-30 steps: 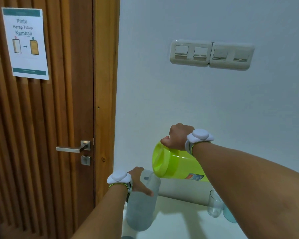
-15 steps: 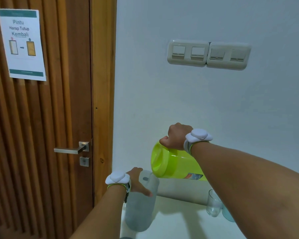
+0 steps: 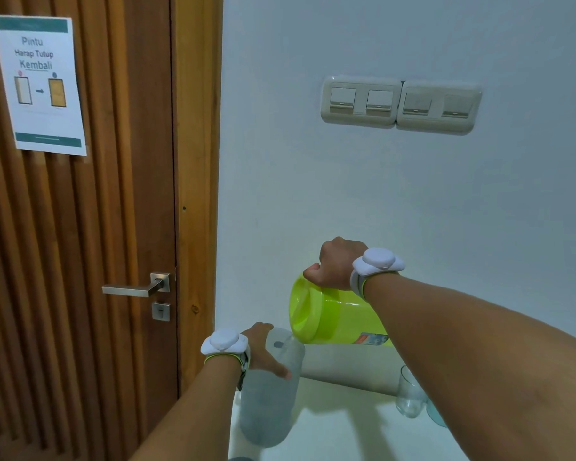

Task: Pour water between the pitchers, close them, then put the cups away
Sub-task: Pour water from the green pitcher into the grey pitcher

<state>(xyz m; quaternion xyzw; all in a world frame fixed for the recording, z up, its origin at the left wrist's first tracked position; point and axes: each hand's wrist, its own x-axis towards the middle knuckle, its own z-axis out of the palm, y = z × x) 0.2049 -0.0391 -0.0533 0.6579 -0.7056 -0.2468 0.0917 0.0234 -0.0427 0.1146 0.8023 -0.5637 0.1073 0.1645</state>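
My right hand [image 3: 335,262] grips the handle of a lime-green pitcher [image 3: 326,316], tipped over to the left with its open mouth above a frosted clear pitcher [image 3: 268,397]. That frosted pitcher stands upright on the white table [image 3: 340,427], and my left hand [image 3: 263,352] holds it near the top. A thin stream seems to run from the green spout into it. At the right, a clear glass cup [image 3: 409,394] stands beside a bluish cup [image 3: 434,415], partly hidden by my right forearm.
A white wall with a double light-switch plate [image 3: 399,104] rises behind the table. On the left is a wooden door [image 3: 80,261] with a metal lever handle [image 3: 137,289] and a paper notice [image 3: 39,84].
The view has shifted slightly; both hands and both pitchers hold nearly the same pose, the green one staying tipped over the frosted one.
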